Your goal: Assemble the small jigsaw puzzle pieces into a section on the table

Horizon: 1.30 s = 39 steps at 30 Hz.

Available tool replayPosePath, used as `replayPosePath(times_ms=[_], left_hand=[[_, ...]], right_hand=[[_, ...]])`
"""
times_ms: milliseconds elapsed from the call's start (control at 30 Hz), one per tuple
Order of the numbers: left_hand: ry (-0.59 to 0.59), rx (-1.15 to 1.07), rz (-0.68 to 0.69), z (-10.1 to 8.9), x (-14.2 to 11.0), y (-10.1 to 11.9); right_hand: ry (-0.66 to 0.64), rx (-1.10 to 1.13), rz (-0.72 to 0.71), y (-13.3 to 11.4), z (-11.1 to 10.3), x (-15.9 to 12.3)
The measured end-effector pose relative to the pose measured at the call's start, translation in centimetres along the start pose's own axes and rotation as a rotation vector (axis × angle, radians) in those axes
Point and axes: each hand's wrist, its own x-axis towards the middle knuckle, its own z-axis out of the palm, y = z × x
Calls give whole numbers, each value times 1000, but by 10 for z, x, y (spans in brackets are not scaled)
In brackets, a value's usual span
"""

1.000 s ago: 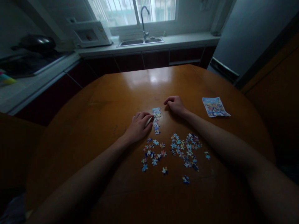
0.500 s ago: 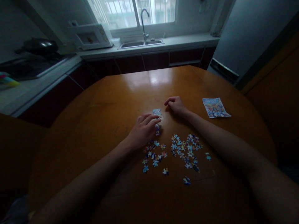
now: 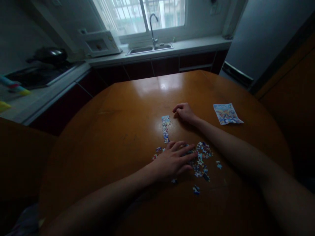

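My left hand [image 3: 174, 159] is spread palm-down over the loose jigsaw puzzle pieces [image 3: 202, 157], its fingers apart and hiding part of the pile. Just beyond the fingertips lies a narrow strip of joined puzzle pieces [image 3: 165, 127], light blue at its far end and darker blue at the near end. My right hand [image 3: 185, 112] rests on the table to the right of the strip, fingers curled in. Whatever may be inside those fingers is hidden. A few single pieces lie apart, such as a blue-and-white puzzle piece [image 3: 196, 189] near me.
A creased picture sheet [image 3: 227, 113] lies on the right of the round wooden table [image 3: 115, 111]. Behind the table are a counter with a sink [image 3: 141, 50], a microwave [image 3: 102, 43] and a stove with a black pan [image 3: 50, 55]. A fridge [image 3: 261, 39] stands at right.
My left hand has moved from the strip toward me and right, onto the loose pieces, uncovering the strip. My right hand has stayed in place. The view has shifted slightly.
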Motion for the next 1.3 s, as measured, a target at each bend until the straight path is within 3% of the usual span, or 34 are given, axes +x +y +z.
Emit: replayPosePath(times_ms=[633,967,1300], left_hand=[[9,-82,44,-13,0,8],[150,-44,29,-4,1,-3],[61,-4,-20,-6,-1,-7]], right_hand=[[-3,-5,22,3,-1,2],[7,-7,12,0,-1,0],[-7,12,12,2,-2,1]])
